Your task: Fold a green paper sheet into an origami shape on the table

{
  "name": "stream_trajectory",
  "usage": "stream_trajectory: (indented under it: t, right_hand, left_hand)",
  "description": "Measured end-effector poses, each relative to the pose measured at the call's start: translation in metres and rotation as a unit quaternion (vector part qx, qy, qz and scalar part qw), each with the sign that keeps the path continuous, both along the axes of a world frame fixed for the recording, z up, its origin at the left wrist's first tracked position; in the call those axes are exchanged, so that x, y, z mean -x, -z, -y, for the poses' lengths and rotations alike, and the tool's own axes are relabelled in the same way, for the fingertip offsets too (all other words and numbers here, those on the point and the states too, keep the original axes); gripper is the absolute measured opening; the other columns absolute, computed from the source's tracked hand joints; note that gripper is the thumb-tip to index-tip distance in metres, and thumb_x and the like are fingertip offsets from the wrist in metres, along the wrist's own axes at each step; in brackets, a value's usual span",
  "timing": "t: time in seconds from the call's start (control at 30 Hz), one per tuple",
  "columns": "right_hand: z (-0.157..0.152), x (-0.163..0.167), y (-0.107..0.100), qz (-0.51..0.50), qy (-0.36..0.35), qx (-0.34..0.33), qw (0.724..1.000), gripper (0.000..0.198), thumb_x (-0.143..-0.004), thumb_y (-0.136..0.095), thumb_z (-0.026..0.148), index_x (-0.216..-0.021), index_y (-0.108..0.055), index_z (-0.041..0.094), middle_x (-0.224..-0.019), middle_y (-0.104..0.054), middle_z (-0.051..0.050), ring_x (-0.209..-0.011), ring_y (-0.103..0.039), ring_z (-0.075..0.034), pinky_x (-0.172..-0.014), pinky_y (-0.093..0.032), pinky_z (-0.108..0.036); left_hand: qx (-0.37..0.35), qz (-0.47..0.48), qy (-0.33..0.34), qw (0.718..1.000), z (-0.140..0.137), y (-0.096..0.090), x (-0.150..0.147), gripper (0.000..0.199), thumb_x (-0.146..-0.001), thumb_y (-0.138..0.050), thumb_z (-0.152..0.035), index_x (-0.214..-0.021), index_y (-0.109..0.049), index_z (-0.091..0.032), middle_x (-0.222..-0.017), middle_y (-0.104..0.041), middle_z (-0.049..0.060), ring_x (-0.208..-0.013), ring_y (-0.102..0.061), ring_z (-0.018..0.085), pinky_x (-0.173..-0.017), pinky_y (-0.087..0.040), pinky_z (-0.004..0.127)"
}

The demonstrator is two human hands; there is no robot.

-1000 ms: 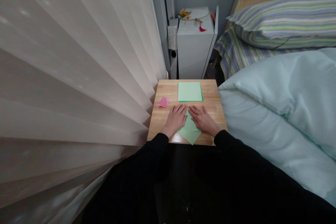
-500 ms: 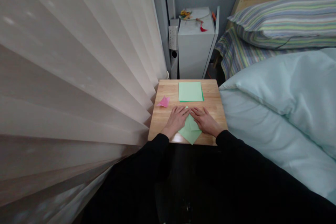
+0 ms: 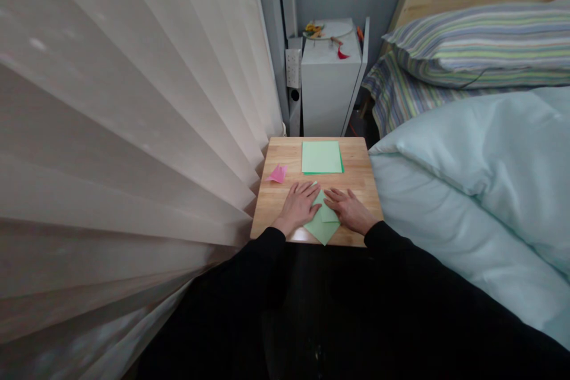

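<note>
A light green sheet of origami paper (image 3: 321, 231), partly folded, lies on the small wooden table (image 3: 356, 160) with one corner pointing toward me. My left hand (image 3: 299, 206) rests flat on its left side, fingers stretched out. On the right edge lies my right hand (image 3: 350, 209), its fingers extended and touching the paper near a folded flap. Both hands cover parts of the sheet, so its upper edges are partly hidden. Beyond them sits a stack of green paper (image 3: 321, 157). A folded pink paper piece (image 3: 278, 174) is at the table's left.
A pleated curtain (image 3: 178, 101) hangs close along the left. Behind the table stands a white cabinet (image 3: 329, 95) with small ornaments on top. The bed with a pale blue quilt (image 3: 467, 160) and striped pillow (image 3: 481, 41) borders the right side.
My right hand has moved slightly right, away from the left hand's fingertips, widening the gap between them. My left thumb now reaches further over the paper.
</note>
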State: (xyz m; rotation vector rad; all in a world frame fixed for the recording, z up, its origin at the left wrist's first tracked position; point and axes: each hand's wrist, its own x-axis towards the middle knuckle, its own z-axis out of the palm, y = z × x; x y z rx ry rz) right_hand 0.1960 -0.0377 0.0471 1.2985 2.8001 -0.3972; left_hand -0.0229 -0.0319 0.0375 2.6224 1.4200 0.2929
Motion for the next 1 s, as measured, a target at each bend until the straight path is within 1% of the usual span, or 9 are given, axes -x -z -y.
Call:
stream_trajectory:
  t: [0.1, 0.3, 0.4, 0.5, 0.63, 0.77, 0.87, 0.93, 1.0]
  right_hand:
    - [-0.001, 0.0, -0.001, -0.009, 0.004, -0.001, 1.0, 0.047, -0.097, -0.04, 0.009, -0.138, -0.061, 0.021, -0.161, -0.043, -0.011, -0.149, -0.039, -0.032, -0.114, -0.033, -0.066]
    - [0.0, 0.0, 0.003, -0.06, 0.032, -0.008, 0.998, 0.04, -0.099, -0.045, 0.016, -0.132, -0.066, 0.021, -0.154, -0.054, -0.009, -0.145, -0.044, -0.03, -0.118, -0.031, -0.06]
    - [0.001, 0.005, 0.007, -0.083, 0.061, -0.021, 0.994, 0.044, -0.102, -0.045, 0.024, -0.143, -0.057, 0.018, -0.155, -0.052, -0.011, -0.146, -0.043, -0.029, -0.12, -0.03, -0.058]
    - [0.002, 0.011, 0.008, -0.068, 0.066, -0.034, 0.995, 0.049, -0.103, -0.045, 0.028, -0.151, -0.048, 0.016, -0.159, -0.046, -0.013, -0.149, -0.039, -0.031, -0.12, -0.027, -0.061]
    - [0.003, 0.015, 0.005, -0.038, 0.058, -0.036, 0.997, 0.045, -0.103, -0.044, 0.024, -0.147, -0.052, 0.018, -0.16, -0.045, -0.013, -0.148, -0.039, -0.032, -0.118, -0.028, -0.064]
    - [0.004, 0.009, 0.0, -0.026, 0.038, -0.035, 0.998, 0.04, -0.102, -0.047, 0.022, -0.14, -0.057, 0.019, -0.158, -0.048, -0.013, -0.146, -0.042, -0.031, -0.115, -0.035, -0.062]
    - [0.002, 0.005, -0.002, -0.024, 0.04, -0.031, 0.998, 0.037, -0.102, -0.046, 0.023, -0.137, -0.06, 0.019, -0.156, -0.05, -0.013, -0.144, -0.045, -0.031, -0.113, -0.037, -0.059]
    - [0.001, 0.005, -0.003, -0.027, 0.05, -0.024, 0.998, 0.036, -0.104, -0.045, 0.028, -0.135, -0.062, 0.019, -0.154, -0.053, -0.013, -0.143, -0.046, -0.03, -0.113, -0.038, -0.057]
    - [0.003, 0.007, -0.005, -0.032, 0.055, -0.018, 0.998, 0.041, -0.104, -0.047, 0.039, -0.136, -0.061, 0.017, -0.153, -0.053, -0.015, -0.143, -0.045, -0.032, -0.113, -0.037, -0.058]
  left_hand:
    - [0.003, 0.002, 0.0, 1.0, 0.0, 0.001, 0.001, 0.058, -0.1, -0.049, -0.043, -0.152, -0.045, -0.019, -0.159, -0.047, 0.008, -0.15, -0.036, 0.024, -0.125, -0.023, 0.049]
    - [0.009, 0.016, -0.002, 1.0, -0.002, 0.005, 0.003, 0.064, -0.098, -0.051, -0.046, -0.153, -0.042, -0.017, -0.161, -0.044, 0.01, -0.151, -0.034, 0.026, -0.126, -0.018, 0.051]
    - [0.011, 0.022, -0.002, 1.0, -0.002, 0.006, 0.003, 0.064, -0.097, -0.052, -0.045, -0.154, -0.042, -0.017, -0.161, -0.043, 0.01, -0.151, -0.033, 0.027, -0.127, -0.016, 0.051]
    - [0.014, 0.025, -0.001, 1.0, -0.002, 0.007, 0.003, 0.064, -0.097, -0.053, -0.044, -0.154, -0.042, -0.018, -0.161, -0.043, 0.011, -0.152, -0.032, 0.028, -0.127, -0.015, 0.051]
    - [0.013, 0.027, 0.003, 1.0, -0.002, 0.008, 0.003, 0.064, -0.097, -0.052, -0.044, -0.154, -0.041, -0.016, -0.161, -0.043, 0.011, -0.152, -0.032, 0.028, -0.127, -0.014, 0.052]
    - [0.009, 0.024, 0.002, 1.0, -0.001, 0.007, 0.003, 0.064, -0.098, -0.051, -0.044, -0.154, -0.04, -0.015, -0.161, -0.043, 0.011, -0.151, -0.032, 0.028, -0.126, -0.016, 0.053]
    - [0.007, 0.021, 0.002, 1.0, 0.0, 0.007, 0.002, 0.062, -0.099, -0.05, -0.042, -0.154, -0.04, -0.015, -0.162, -0.042, 0.011, -0.152, -0.032, 0.028, -0.126, -0.016, 0.053]
    - [0.003, 0.02, -0.001, 1.0, 0.0, 0.007, 0.001, 0.058, -0.101, -0.047, -0.038, -0.155, -0.04, -0.017, -0.161, -0.043, 0.011, -0.152, -0.032, 0.028, -0.126, -0.017, 0.053]
    - [-0.002, 0.02, -0.011, 1.0, 0.001, 0.009, -0.001, 0.053, -0.102, -0.042, -0.031, -0.154, -0.041, -0.018, -0.16, -0.044, 0.01, -0.151, -0.034, 0.027, -0.126, -0.018, 0.053]
